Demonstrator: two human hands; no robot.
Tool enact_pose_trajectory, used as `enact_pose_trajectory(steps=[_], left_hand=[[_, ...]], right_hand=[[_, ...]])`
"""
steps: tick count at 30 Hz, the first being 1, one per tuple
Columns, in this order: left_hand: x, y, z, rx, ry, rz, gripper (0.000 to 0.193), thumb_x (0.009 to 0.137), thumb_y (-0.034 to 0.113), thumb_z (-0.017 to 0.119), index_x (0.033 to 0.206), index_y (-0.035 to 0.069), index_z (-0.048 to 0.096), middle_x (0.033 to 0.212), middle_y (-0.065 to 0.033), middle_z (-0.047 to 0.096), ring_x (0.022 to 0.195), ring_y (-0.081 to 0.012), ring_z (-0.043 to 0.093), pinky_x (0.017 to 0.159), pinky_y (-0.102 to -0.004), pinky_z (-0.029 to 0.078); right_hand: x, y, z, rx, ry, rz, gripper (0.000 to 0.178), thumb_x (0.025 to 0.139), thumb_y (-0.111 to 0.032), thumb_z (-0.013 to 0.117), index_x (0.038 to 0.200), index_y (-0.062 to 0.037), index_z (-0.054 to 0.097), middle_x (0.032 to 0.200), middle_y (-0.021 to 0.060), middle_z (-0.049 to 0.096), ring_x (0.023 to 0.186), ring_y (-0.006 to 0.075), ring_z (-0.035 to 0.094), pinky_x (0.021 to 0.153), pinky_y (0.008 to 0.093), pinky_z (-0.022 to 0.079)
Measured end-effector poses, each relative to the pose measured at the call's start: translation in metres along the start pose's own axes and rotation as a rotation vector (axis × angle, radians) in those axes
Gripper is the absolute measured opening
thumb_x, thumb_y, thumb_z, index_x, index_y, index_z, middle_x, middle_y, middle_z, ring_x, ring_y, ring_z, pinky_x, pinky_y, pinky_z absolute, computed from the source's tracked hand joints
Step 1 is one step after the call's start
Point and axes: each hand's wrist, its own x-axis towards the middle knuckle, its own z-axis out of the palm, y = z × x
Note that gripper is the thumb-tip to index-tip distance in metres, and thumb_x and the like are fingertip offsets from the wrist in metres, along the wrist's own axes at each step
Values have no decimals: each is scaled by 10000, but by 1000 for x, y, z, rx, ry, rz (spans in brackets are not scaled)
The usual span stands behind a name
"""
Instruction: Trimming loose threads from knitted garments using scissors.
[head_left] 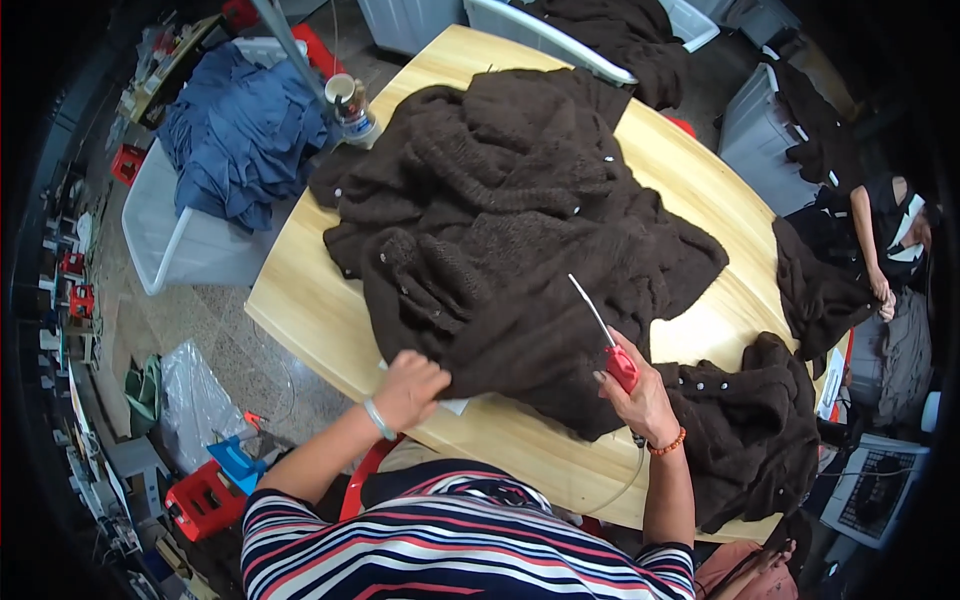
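A heap of dark brown knit garments (520,230) covers the middle of the wooden table, with small pale buttons showing here and there. My left hand (410,392), a pale bracelet at its wrist, is closed on the near left edge of the brown fabric and holds it taut. In my right hand (645,405) is a tool with a red handle (621,369) and a long thin light-coloured rod, its tip pointing up and left over the cloth. A pale cord or hose (630,480) runs down from below this hand. Beaded string circles the right wrist.
Another dark brown buttoned garment (745,430) lies right of my right hand. A pale bin (165,240) with blue cloth stands at left, near a metal pole (290,45) and a cup (343,92). On the far right, a co-worker's hands (883,295) touch brown fabric.
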Motion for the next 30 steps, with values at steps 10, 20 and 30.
enact_pose_trajectory(steps=[10,20,30], left_hand=[[-39,-24,39,-293,394,-408,319,768,116,712,1066,38,631,1003,-153,597,930,-340,565,818,-399,461],[-56,-8,109,-184,447,-504,611,759,132,729,1325,86,504,1271,-191,471,1166,-398,456,998,-460,388],[-52,-55,139,-475,1215,-979,743,695,16,757,1353,28,413,1202,-178,508,1061,-336,530,914,-381,484]], right_hand=[[20,-29,70,-171,-112,-85,586,854,-95,663,1400,-113,450,780,156,653,735,283,687,708,352,523],[-79,103,88,-626,-265,155,581,794,-166,681,1340,-184,483,872,260,653,834,450,630,729,511,516],[-138,93,43,-530,-348,96,464,835,-243,680,1267,-132,554,809,251,648,786,428,643,686,472,518]])
